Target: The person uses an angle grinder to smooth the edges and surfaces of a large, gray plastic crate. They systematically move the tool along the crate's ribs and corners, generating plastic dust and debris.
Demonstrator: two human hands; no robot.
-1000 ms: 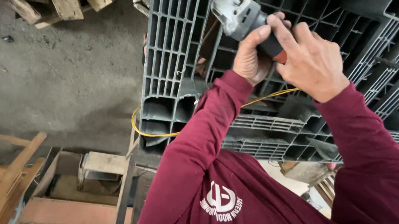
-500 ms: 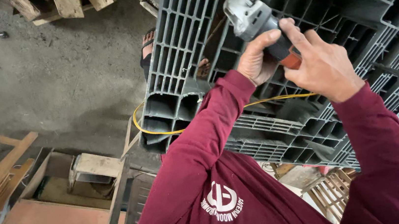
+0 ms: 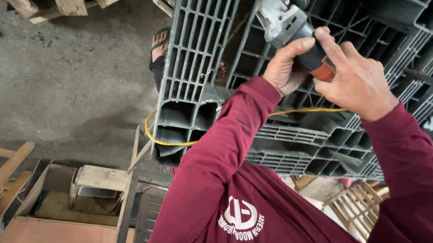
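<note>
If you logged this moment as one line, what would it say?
left hand: grips angle grinder body | right hand: on grinder's rear handle | disc at grey plastic pallet | yellow cord trails below

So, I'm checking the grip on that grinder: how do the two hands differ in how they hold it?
The left hand wraps around the grinder close to its grey head, thumb lying across the body. The right hand sits further back over the orange rear end, index finger stretched along the body. The left shows mostly its thumb side, the right the back of the hand. Both wear maroon sleeves.
</note>
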